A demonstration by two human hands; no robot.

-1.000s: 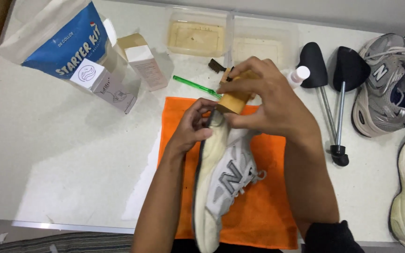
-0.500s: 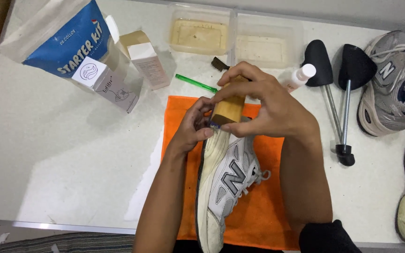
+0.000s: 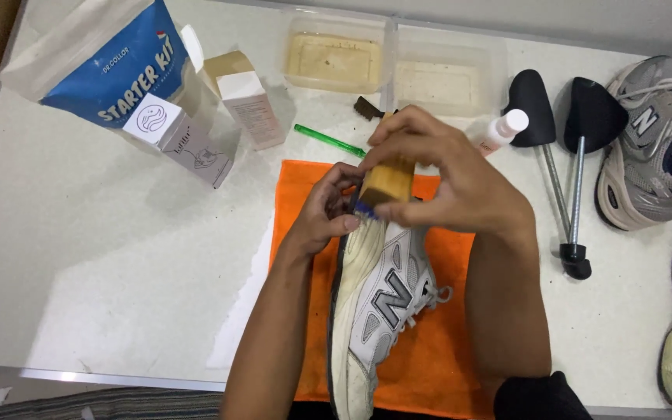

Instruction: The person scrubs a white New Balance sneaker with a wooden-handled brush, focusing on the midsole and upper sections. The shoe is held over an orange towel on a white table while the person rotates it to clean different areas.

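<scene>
A white and grey sneaker (image 3: 379, 311) lies on its side on an orange cloth (image 3: 429, 365), toe pointing away from me. My left hand (image 3: 324, 214) grips the toe end of the sneaker. My right hand (image 3: 445, 183) holds a wooden-backed brush (image 3: 386, 183) with blue bristles pressed against the toe of the sneaker.
On the white table: a blue and white pouch (image 3: 106, 66), small boxes (image 3: 184, 140), a green pen (image 3: 328, 140), two plastic tubs (image 3: 340, 54), a small white bottle (image 3: 503, 128), black shoe trees (image 3: 569, 155), and more grey sneakers (image 3: 655, 148) at the right.
My right hand and the brush have shifted slightly along the sneaker's toe. The view has moved a little; the sneaker stays on the cloth.
</scene>
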